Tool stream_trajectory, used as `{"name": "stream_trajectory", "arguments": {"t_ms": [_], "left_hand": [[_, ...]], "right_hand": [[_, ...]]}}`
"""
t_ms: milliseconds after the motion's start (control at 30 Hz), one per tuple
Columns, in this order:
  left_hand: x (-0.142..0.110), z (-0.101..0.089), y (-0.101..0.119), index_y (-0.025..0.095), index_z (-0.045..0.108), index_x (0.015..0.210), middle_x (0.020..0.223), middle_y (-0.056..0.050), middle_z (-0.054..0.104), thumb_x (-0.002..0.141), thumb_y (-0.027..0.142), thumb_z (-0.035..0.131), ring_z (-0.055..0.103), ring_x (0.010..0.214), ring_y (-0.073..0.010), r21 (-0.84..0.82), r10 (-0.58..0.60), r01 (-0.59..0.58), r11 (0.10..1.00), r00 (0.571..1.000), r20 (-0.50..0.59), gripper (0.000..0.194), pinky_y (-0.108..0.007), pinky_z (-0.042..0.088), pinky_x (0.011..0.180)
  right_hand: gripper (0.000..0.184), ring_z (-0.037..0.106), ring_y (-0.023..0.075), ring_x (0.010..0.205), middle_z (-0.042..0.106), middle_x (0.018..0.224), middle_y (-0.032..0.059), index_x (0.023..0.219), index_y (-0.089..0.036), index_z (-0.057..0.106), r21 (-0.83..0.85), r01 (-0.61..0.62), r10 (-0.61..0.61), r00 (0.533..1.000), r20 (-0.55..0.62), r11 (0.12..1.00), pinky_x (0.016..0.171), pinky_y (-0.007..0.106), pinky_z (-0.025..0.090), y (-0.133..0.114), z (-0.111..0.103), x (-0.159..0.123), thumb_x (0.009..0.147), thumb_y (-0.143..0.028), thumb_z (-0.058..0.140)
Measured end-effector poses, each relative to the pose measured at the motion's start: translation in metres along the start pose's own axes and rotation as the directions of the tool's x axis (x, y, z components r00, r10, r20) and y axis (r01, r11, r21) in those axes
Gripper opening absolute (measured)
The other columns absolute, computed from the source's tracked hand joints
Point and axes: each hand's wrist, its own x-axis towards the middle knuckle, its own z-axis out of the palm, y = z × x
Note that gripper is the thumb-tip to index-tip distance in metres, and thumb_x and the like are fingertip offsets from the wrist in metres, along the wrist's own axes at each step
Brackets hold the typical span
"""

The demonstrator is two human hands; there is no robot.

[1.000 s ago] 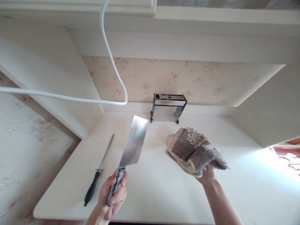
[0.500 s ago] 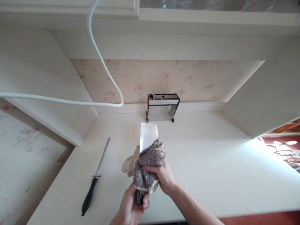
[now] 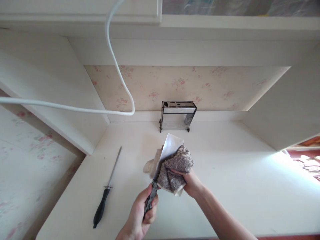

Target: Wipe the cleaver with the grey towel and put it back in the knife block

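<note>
My left hand [image 3: 142, 210] is wrapped round the dark handle of a cleaver [image 3: 170, 146], whose broad blade points up and to the right. In my right hand [image 3: 191, 183] is a bunched grey-brown cloth [image 3: 175, 171], pressed against the blade and covering much of its right side. A paler part of the cloth hangs out behind the blade on the left. To the left on the white countertop [image 3: 237, 180] lies a sharpening steel [image 3: 107, 188] with a black handle.
A metal knife block [image 3: 178, 116] with slots stands at the back against the wall. A white cable [image 3: 116, 63] hangs across the upper left. White side panels [image 3: 57, 90] flank the counter, with a cabinet [image 3: 87, 10] overhead.
My right hand and the cloth have moved right, towards the blade's edge and off the handle. The cleaver has tilted to the right. The view has shifted slightly.
</note>
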Motion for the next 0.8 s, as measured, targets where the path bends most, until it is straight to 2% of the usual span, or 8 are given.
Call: {"name": "stream_trajectory", "arguments": {"t_ms": [133,367,500,600,667,700,733,800], "left_hand": [[-0.007,-0.008,0.008,0.018,0.054,0.097,0.055,0.01,0.039,0.076,0.059,0.065,0.014,0.036,0.0003,0.086,-0.05,0.049,0.995,0.999,0.006,0.048,-0.016,0.005,0.034],[-0.018,-0.013,0.023,0.018,0.055,0.101,0.055,0.01,0.036,0.079,0.059,0.062,0.012,0.037,0.0001,0.204,-0.1,0.107,0.973,0.994,-0.046,0.047,-0.016,0.005,0.034],[-0.026,-0.01,0.025,0.019,0.056,0.099,0.055,0.01,0.036,0.078,0.062,0.062,0.013,0.035,0.0003,0.229,-0.116,0.123,0.966,0.992,-0.046,0.048,-0.015,0.006,0.032],[-0.033,-0.001,0.019,0.018,0.057,0.089,0.057,0.008,0.042,0.079,0.066,0.056,0.02,0.03,-0.0001,0.378,-0.066,0.082,0.922,0.996,-0.056,0.049,-0.017,0.009,0.029],[-0.035,0.008,0.012,0.017,0.058,0.082,0.06,0.005,0.049,0.083,0.065,0.051,0.026,0.029,-0.0009,0.554,0.059,-0.01,0.832,0.996,-0.071,0.049,-0.017,0.013,0.028],[-0.035,0.013,0.009,0.016,0.059,0.083,0.063,0.003,0.054,0.085,0.063,0.049,0.034,0.032,-0.0024,0.655,0.159,-0.077,0.752,0.985,-0.066,0.048,-0.017,0.019,0.028],[-0.033,0.018,0.005,0.017,0.062,0.088,0.068,0.0,0.06,0.087,0.06,0.049,0.046,0.038,-0.0054,0.754,0.264,-0.144,0.64,0.964,-0.04,0.045,-0.016,0.031,0.032],[-0.025,0.025,-0.002,0.019,0.064,0.106,0.088,-0.006,0.07,0.09,0.051,0.048,0.067,0.069,-0.0142,0.901,0.465,-0.256,0.351,0.883,0.07,0.038,-0.019,0.052,0.058]], "right_hand": [[0.058,0.071,0.0285,0.092,0.073,0.104,0.0095,0.112,-0.017,0.063,0.058,0.015,-0.012,0.998,-0.055,0.998,0.085,0.043,0.056,-0.014,-0.002,0.012,0.058,-0.015,0.086],[0.045,0.072,0.0263,0.089,0.075,0.091,0.0059,0.103,-0.018,0.066,0.14,0.089,-0.072,0.99,-0.122,0.986,0.084,0.04,0.058,-0.037,0.0,0.037,0.061,-0.01,0.08],[0.029,0.073,0.0237,0.085,0.076,0.087,0.0037,0.095,-0.018,0.067,0.245,0.122,-0.093,0.988,-0.127,0.962,0.083,0.037,0.059,-0.07,-0.011,0.055,0.067,-0.013,0.074],[0.019,0.072,0.0225,0.088,0.076,0.086,0.0018,0.094,-0.02,0.068,0.305,0.226,-0.193,0.972,-0.134,0.925,0.086,0.038,0.058,-0.103,-0.032,0.061,0.074,-0.021,0.068],[0.019,0.07,0.0218,0.095,0.076,0.091,0.0002,0.096,-0.024,0.068,0.338,0.306,-0.278,0.952,-0.129,0.89,0.091,0.042,0.055,-0.119,-0.05,0.057,0.078,-0.027,0.065],[0.021,0.069,0.0219,0.099,0.075,0.095,-0.0003,0.099,-0.026,0.068,0.357,0.341,-0.319,0.94,-0.12,0.87,0.093,0.045,0.053,-0.123,-0.059,0.053,0.08,-0.032,0.063],[0.025,0.067,0.0224,0.104,0.075,0.1,-0.0007,0.102,-0.028,0.067,0.375,0.372,-0.359,0.927,-0.107,0.849,0.095,0.048,0.051,-0.124,-0.067,0.048,0.081,-0.038,0.061],[0.034,0.063,0.0238,0.111,0.073,0.105,-0.0013,0.109,-0.032,0.066,0.394,0.408,-0.411,0.908,-0.083,0.823,0.096,0.054,0.046,-0.119,-0.082,0.035,0.081,-0.049,0.056]]}}
